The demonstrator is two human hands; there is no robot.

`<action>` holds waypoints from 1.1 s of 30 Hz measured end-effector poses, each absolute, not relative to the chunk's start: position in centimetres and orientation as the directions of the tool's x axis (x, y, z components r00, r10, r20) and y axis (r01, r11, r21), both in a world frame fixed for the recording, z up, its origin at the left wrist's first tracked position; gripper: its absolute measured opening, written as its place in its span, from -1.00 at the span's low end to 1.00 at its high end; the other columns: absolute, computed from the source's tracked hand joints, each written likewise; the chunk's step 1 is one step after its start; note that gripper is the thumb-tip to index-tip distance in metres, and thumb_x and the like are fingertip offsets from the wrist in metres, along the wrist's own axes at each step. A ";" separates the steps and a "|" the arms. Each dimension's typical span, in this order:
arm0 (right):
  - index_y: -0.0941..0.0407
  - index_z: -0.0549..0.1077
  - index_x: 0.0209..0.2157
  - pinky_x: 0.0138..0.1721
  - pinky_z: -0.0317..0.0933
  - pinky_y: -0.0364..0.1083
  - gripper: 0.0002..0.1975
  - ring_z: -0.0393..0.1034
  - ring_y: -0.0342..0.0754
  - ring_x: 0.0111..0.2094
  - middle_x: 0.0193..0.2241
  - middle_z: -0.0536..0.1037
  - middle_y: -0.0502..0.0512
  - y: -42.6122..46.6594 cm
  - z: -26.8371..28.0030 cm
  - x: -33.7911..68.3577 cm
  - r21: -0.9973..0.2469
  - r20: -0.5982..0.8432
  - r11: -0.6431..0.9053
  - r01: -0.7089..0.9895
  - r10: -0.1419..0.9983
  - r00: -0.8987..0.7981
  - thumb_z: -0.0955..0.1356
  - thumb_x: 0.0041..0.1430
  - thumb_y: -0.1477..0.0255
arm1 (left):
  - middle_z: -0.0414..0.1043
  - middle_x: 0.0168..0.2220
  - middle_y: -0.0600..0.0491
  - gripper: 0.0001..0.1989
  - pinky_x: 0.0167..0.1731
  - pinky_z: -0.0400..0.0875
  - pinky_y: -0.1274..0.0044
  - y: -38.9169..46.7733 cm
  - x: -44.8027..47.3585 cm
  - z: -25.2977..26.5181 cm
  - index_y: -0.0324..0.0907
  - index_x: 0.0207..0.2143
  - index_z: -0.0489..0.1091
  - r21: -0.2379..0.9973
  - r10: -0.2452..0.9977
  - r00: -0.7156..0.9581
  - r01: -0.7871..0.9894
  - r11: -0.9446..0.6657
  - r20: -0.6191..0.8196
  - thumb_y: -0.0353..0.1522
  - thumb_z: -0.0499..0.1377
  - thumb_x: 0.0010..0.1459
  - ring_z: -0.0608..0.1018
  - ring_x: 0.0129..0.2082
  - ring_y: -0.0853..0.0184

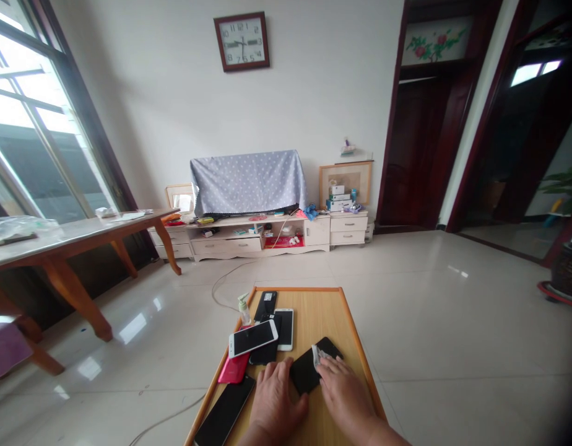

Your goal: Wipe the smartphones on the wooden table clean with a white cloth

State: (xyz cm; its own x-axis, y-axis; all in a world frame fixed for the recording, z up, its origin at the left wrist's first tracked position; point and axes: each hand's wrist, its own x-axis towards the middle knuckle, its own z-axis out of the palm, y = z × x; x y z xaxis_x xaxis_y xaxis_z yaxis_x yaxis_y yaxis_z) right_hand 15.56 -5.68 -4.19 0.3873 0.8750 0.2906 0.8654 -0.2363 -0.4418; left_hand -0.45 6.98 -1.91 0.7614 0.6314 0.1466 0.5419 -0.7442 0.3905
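Note:
A black smartphone (306,371) lies slantwise on the wooden tabletop (314,310). My left hand (277,396) grips its near left edge, thumb on one side and fingers on the other. Pressed on the phone's upper right part is a crumpled white wipe (316,357), under the fingers of my right hand (342,387). To the left, a white-framed phone (253,339) rests across a black phone (267,354) and a red phone (233,369). Another white phone (285,328) lies behind them. A large dark phone (225,412) is left of my left hand.
At the table's far left stands a small pump bottle (244,310), beside a black phone with a label (266,306). A low white cabinet (230,246) with a cloth-covered object stands against the wall. A larger table (77,238) is at the left.

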 end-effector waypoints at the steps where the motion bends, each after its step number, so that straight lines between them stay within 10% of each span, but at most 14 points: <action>1: 0.08 0.55 -0.01 0.23 0.07 0.11 -0.59 0.36 0.10 0.11 0.04 0.55 0.19 -5.7 -4.1 15.5 -0.499 0.304 -0.207 0.842 0.868 0.393 0.15 0.31 0.49 | 0.43 0.10 -0.02 -0.32 0.17 0.12 0.32 7.0 -0.5 -1.9 -0.08 0.17 0.26 0.389 0.625 0.766 0.535 -0.749 0.149 -0.17 0.20 -0.05 0.36 0.14 0.11; 6: 0.05 0.56 -0.32 -0.04 0.23 0.01 -0.78 0.40 0.07 -0.10 -0.26 0.59 0.12 -5.3 -3.2 16.9 -0.760 0.281 -0.180 0.625 0.776 0.565 0.26 0.20 0.43 | 0.45 0.05 -0.04 -0.34 0.13 0.16 0.31 7.1 -0.4 -1.9 -0.10 0.16 0.26 0.386 0.612 0.774 0.521 -0.761 0.163 -0.16 0.20 -0.03 0.38 0.11 0.09; 14: 0.11 0.48 -0.19 -0.38 0.28 -0.13 -0.72 0.49 -0.05 -0.40 -0.37 0.62 0.04 -3.6 -4.1 19.4 -0.891 0.139 -0.214 0.401 0.711 0.689 0.23 0.24 0.29 | 0.44 0.06 -0.03 -0.34 0.13 0.16 0.28 7.3 -0.3 -2.0 -0.07 0.16 0.25 0.377 0.599 0.784 0.512 -0.772 0.161 -0.15 0.21 -0.02 0.38 0.11 0.08; 27: 0.06 0.57 -0.14 0.07 0.15 0.00 -0.66 0.32 0.11 0.00 -0.11 0.56 0.17 -3.6 -2.4 15.5 -0.591 0.255 -0.319 0.741 0.798 0.547 0.21 0.21 0.53 | 0.45 0.05 -0.02 -0.39 0.12 0.14 0.29 7.1 -0.1 -1.3 -0.05 0.13 0.29 0.374 0.608 0.783 0.530 -0.761 0.128 -0.17 0.20 -0.01 0.37 0.12 0.06; 33: 0.12 0.44 0.16 0.24 0.01 0.03 -0.54 0.24 0.12 0.18 0.19 0.43 0.16 -4.1 -2.4 12.0 -0.384 0.238 -0.275 0.881 0.893 0.383 0.14 0.41 0.28 | 0.47 0.04 -0.03 -0.46 0.11 0.16 0.29 7.1 -0.2 -1.2 -0.05 0.12 0.30 0.388 0.606 0.785 0.522 -0.759 0.131 -0.15 0.14 0.07 0.39 0.09 0.09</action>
